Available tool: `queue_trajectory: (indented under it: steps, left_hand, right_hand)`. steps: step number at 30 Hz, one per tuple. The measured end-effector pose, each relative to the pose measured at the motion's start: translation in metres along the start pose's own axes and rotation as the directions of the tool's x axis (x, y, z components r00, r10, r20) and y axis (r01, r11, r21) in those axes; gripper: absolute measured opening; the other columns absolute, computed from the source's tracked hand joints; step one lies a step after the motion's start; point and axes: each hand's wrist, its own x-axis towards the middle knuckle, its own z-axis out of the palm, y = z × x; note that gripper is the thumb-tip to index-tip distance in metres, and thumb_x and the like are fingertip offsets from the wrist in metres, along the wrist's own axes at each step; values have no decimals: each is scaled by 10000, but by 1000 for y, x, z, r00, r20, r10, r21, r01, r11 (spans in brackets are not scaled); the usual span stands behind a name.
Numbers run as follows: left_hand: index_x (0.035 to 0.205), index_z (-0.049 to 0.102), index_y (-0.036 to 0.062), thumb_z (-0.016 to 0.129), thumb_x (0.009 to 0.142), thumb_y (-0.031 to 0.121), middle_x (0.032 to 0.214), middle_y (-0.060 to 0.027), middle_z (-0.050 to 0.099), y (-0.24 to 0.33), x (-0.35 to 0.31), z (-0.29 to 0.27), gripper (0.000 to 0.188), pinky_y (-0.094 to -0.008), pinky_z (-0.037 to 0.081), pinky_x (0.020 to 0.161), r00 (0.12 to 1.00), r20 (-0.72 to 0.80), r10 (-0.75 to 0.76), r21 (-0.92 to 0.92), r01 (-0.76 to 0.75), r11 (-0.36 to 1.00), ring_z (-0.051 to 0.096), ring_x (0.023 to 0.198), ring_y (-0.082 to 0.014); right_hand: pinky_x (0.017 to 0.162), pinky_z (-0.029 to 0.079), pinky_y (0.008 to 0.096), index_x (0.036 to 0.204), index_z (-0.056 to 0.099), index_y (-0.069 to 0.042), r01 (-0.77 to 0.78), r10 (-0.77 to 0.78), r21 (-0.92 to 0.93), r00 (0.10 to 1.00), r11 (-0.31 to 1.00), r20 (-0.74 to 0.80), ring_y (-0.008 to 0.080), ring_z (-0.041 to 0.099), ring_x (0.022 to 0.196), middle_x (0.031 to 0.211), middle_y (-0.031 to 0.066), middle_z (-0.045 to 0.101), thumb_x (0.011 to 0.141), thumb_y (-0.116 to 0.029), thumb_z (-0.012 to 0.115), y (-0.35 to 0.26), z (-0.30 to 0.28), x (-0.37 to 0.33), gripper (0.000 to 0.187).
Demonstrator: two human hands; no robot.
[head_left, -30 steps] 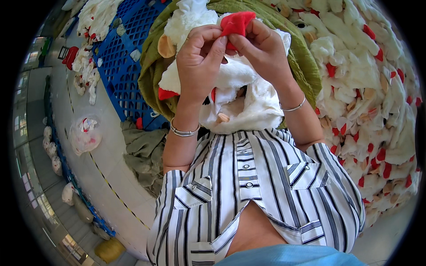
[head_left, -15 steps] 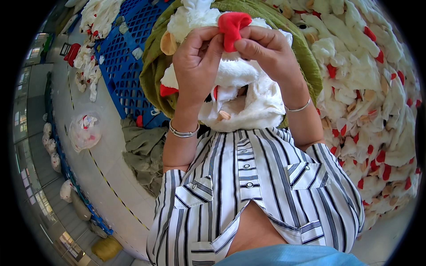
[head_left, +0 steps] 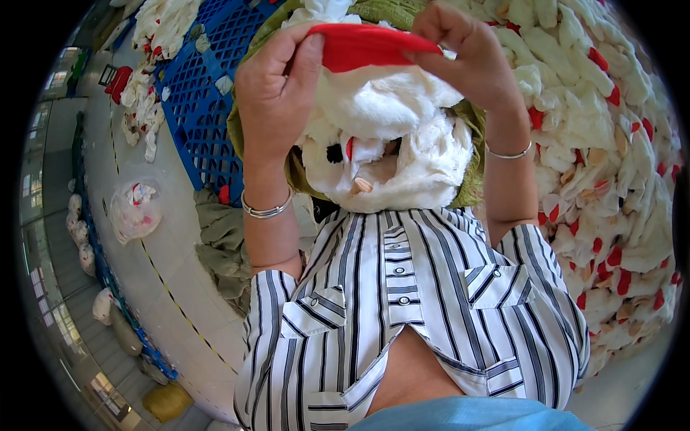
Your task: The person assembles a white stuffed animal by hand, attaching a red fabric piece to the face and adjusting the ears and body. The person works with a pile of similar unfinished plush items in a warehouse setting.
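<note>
Since the earlier frame, the red fabric piece (head_left: 366, 44) was pulled wider and flatter between both hands. Left hand (head_left: 277, 86) and right hand (head_left: 467, 61) were pinched onto its ends, above the white plush toy (head_left: 388, 136). Fingertips were partly hidden. A clear plastic bag (head_left: 135, 208) was noted on the floor, left.

**A:** Any packages, labels, signs or screens on my feed?

**B:** I see a clear plastic bag (head_left: 134, 210) at the left of the frame, lying on the pale floor, rounded, with white and red pieces inside. Along the lower left edge I make out a few pale stuffed sacks (head_left: 105, 305) and, near the bottom, a yellow sack (head_left: 167, 401).

**A:** Signs or screens?

**B:** None that I can tell. At the upper left, a small red box-like thing (head_left: 118, 80) is too blurred for me to identify.
</note>
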Motion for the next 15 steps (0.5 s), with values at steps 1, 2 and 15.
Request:
queue_trajectory:
  steps: [1, 2, 15]
  left_hand:
    - [1056, 672, 13, 651, 924, 79, 831, -30, 690, 2, 2, -1, 150, -217, 513, 648, 1000, 16, -27, 1, 27, 1000, 633, 693, -79]
    - [1082, 659, 16, 650, 923, 74, 869, -38, 692, 5, 3, -1, 170, -215, 513, 663, 998, 31, -57, 5, 57, 998, 636, 725, -76]
    - [1201, 603, 45, 751, 801, 68, 1060, -63, 679, -109, -79, -14, 427, -323, 524, 823, 937, 221, -270, 395, 167, 904, 654, 949, -218]
  right_hand:
    - [605, 384, 241, 768, 487, -65, -7, 6, -29, 999, 1000, -53, 85, 411, 680, 719, -25, 471, 786, -24, 741, -7, -4, 4, 258]
    - [634, 439, 274, 837, 528, -34, 73, -98, -205, 989, 976, -112, 131, 513, 704, 769, 24, 534, 729, -6, 741, -21, -2, 10, 240]
    - [564, 447, 223, 806, 591, 20, 138, -254, -358, 918, 923, -303, 72, 539, 624, 701, 29, 621, 789, 43, 434, -36, -48, 43, 160]
